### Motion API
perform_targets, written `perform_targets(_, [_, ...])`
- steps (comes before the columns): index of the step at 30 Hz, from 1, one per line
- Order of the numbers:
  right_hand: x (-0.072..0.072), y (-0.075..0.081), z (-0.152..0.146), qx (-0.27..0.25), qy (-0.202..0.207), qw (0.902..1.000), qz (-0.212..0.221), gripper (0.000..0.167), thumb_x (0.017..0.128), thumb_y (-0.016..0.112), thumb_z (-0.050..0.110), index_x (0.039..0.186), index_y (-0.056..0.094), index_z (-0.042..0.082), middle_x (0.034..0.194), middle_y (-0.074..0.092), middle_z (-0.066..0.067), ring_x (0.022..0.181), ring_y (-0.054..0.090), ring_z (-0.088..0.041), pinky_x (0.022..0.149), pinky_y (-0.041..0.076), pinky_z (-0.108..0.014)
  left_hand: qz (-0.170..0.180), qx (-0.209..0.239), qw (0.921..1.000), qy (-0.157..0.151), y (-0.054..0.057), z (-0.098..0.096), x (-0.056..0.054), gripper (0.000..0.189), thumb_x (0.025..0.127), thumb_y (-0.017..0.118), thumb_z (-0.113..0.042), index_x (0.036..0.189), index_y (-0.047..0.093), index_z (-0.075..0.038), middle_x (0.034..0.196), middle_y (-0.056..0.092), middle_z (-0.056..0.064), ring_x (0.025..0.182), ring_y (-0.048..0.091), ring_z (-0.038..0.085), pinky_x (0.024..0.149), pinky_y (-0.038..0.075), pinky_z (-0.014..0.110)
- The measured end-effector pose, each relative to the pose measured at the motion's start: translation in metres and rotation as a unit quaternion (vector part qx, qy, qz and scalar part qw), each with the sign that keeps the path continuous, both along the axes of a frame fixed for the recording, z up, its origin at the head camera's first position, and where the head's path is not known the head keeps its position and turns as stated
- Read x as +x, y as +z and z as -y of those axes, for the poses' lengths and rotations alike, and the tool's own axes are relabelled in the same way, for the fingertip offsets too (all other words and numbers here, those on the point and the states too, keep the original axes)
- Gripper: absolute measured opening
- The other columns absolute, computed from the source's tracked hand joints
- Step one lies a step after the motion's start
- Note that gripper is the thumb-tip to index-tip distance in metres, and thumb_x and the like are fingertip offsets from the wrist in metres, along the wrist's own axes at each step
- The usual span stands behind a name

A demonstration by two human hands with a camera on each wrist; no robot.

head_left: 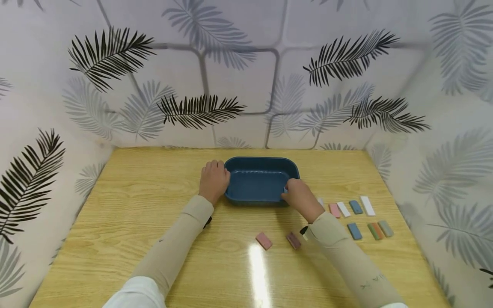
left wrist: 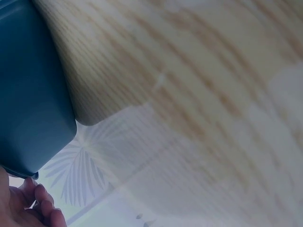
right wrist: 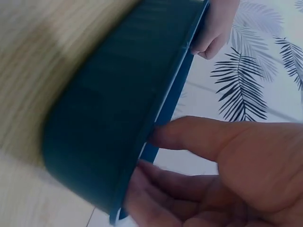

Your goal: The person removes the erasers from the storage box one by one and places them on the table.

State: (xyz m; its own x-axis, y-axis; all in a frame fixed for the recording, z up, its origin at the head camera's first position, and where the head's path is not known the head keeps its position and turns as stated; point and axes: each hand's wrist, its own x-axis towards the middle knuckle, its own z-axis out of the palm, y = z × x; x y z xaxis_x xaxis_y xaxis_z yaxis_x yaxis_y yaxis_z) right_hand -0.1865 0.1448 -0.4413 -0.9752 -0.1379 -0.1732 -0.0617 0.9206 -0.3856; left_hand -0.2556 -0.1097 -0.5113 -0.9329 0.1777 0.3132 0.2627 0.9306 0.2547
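Note:
A dark blue plastic basin (head_left: 259,202) stands on the wooden table. My left hand (head_left: 215,179) grips its left end, fingers curled at the rim; the left wrist view has these fingers (left wrist: 45,203) beside the basin's edge. My right hand (head_left: 302,197) reaches over the front right corner, its fingertips inside the rim. A bit of a small light-blue eraser-like block (head_left: 285,189) shows at those fingertips, mostly covered by the hand. In the right wrist view the basin's rim (right wrist: 161,106) hides the tips of the thumb and fingers.
A pink eraser (head_left: 263,241) and a dark maroon one (head_left: 293,240) lie in front of the basin. Several more lie to the right, among them a blue eraser (head_left: 354,231), a white one (head_left: 367,205) and an orange-green one (head_left: 375,231). Leaf-patterned walls (head_left: 246,124) border the wooden table (head_left: 154,184).

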Motion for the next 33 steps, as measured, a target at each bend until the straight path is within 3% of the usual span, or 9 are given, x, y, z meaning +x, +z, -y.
perform_targets(3, [-0.01, -0.004, 0.005, 0.046, 0.014, 0.9988, -0.005, 0.019, 0.083, 0.066, 0.007, 0.067, 0.056, 0.003, 0.06, 0.05, -0.005, 0.053, 0.045, -0.016, 0.052, 0.039, -0.032, 0.0, -0.003, 1.0, 0.004, 0.001, 0.001, -0.001, 0.025, 0.095, 0.043, -0.02, 0.103, 0.056, 0.001, 0.096, 0.055, 0.016, 0.091, 0.05, 0.032, 0.08, 0.04, 0.045])
perform_targets(6, [-0.017, -0.008, 0.011, 0.089, 0.014, 0.9957, -0.017, 0.006, 0.083, 0.061, 0.001, 0.082, 0.063, -0.004, 0.075, 0.062, -0.016, 0.063, 0.058, -0.023, 0.057, 0.047, -0.037, 0.003, -0.008, 1.0, 0.003, 0.002, 0.002, -0.002, 0.026, 0.096, 0.043, -0.02, 0.105, 0.056, 0.001, 0.097, 0.055, 0.016, 0.093, 0.049, 0.033, 0.082, 0.04, 0.045])
perform_targets(14, [-0.021, -0.012, 0.028, 0.144, -0.005, 0.9893, -0.023, 0.017, 0.088, 0.052, 0.001, 0.091, 0.067, -0.007, 0.087, 0.065, -0.024, 0.074, 0.065, -0.037, 0.061, 0.052, -0.044, 0.002, -0.011, 0.9999, -0.002, 0.003, 0.0, -0.001, 0.026, 0.096, 0.042, -0.021, 0.102, 0.056, 0.001, 0.095, 0.055, 0.016, 0.089, 0.05, 0.032, 0.081, 0.04, 0.044])
perform_targets(18, [-0.023, -0.015, 0.031, 0.146, -0.038, 0.9885, 0.014, 0.021, 0.09, 0.051, 0.005, 0.099, 0.066, -0.006, 0.097, 0.064, -0.024, 0.082, 0.064, -0.038, 0.064, 0.053, -0.045, -0.005, -0.012, 0.9999, -0.007, 0.0, -0.002, 0.0, 0.026, 0.096, 0.041, -0.021, 0.099, 0.056, 0.001, 0.093, 0.054, 0.016, 0.087, 0.05, 0.032, 0.078, 0.041, 0.044])
perform_targets(21, [-0.026, -0.017, 0.03, 0.134, -0.055, 0.9893, 0.017, 0.022, 0.09, 0.051, 0.006, 0.102, 0.065, -0.006, 0.1, 0.063, -0.024, 0.084, 0.063, -0.039, 0.064, 0.053, -0.045, -0.016, -0.015, 0.9997, -0.006, 0.001, -0.002, 0.0, 0.025, 0.095, 0.044, -0.02, 0.099, 0.056, 0.001, 0.092, 0.055, 0.016, 0.086, 0.05, 0.032, 0.077, 0.041, 0.044])
perform_targets(33, [-0.033, -0.034, 0.021, 0.101, -0.059, 0.9924, -0.038, 0.019, 0.088, 0.049, 0.002, 0.096, 0.065, -0.005, 0.095, 0.064, -0.024, 0.083, 0.064, -0.038, 0.066, 0.051, -0.047, -0.003, -0.009, 0.9999, -0.004, 0.005, 0.0, -0.001, 0.026, 0.096, 0.044, -0.02, 0.103, 0.056, 0.001, 0.096, 0.055, 0.016, 0.092, 0.05, 0.033, 0.081, 0.041, 0.045])
